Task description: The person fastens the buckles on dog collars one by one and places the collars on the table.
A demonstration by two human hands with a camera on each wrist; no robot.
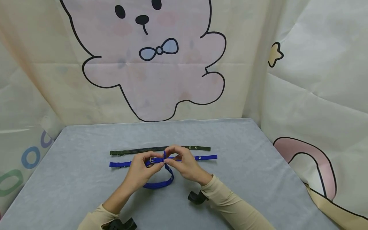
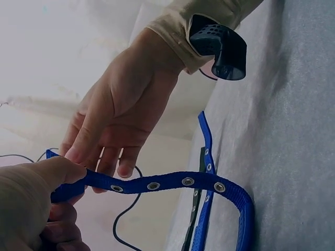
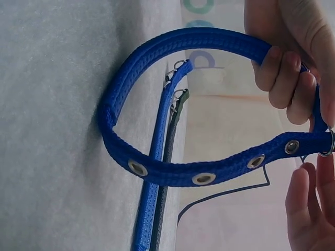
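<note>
A blue collar with metal eyelets (image 1: 158,185) is bent into a loop between the two hands, its lower curve hanging toward the table. My left hand (image 1: 141,168) grips it near the metal buckle (image 1: 152,160), thumb in front and fingers curled behind. From the other side, my right hand (image 1: 186,165) pinches the strap's tip close to the buckle with thumb and index finger. In the right wrist view the eyeleted part of the collar (image 3: 178,177) runs up to the buckle, and the right fingertips are just beside it.
Behind the hands a second blue collar (image 1: 205,157) lies flat, partly covered by them. Farther back lies a dark green collar (image 1: 143,149) with eyelets. The grey cloth-covered table (image 1: 86,179) is bordered by printed curtains (image 1: 184,76). Black wrist cameras (image 1: 197,197) sit on both sleeves.
</note>
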